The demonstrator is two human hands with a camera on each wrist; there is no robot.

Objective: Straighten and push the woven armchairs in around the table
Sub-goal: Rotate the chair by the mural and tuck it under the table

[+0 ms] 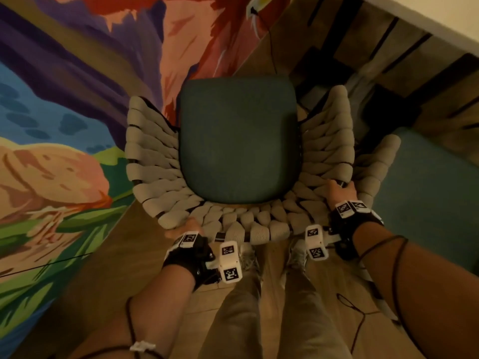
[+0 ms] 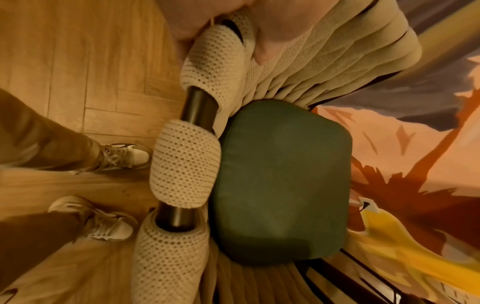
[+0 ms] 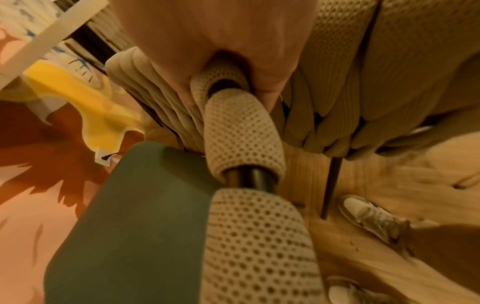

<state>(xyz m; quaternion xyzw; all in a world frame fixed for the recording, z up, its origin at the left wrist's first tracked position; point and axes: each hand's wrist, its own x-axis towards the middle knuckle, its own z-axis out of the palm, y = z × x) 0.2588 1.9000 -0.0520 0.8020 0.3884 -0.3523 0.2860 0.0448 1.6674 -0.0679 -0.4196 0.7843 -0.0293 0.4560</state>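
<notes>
A woven armchair [image 1: 155, 161] with thick beige cords and a teal seat cushion [image 1: 238, 141] stands right in front of me, its back towards me. My left hand [image 1: 185, 228] grips the back rim at its left. My right hand [image 1: 339, 190] grips the rim at its right. In the left wrist view the left hand [image 2: 272, 30] curls over the cord-wrapped dark tube [image 2: 198, 107] beside the cushion [image 2: 280, 181]. The right hand [image 3: 221, 51] wraps the same rim [image 3: 241, 135] in the right wrist view. The table's white edge [image 1: 427, 24] runs across the top right, beyond the chair.
A second woven armchair [image 1: 375, 164] with a teal cushion [image 1: 425, 198] stands close on the right, touching the first. A bright patterned rug [image 1: 51, 125] covers the floor left and ahead. My shoes [image 2: 122, 158] stand on wood flooring [image 2: 78, 61] behind the chair. A thin black cable [image 1: 269, 47] crosses the rug.
</notes>
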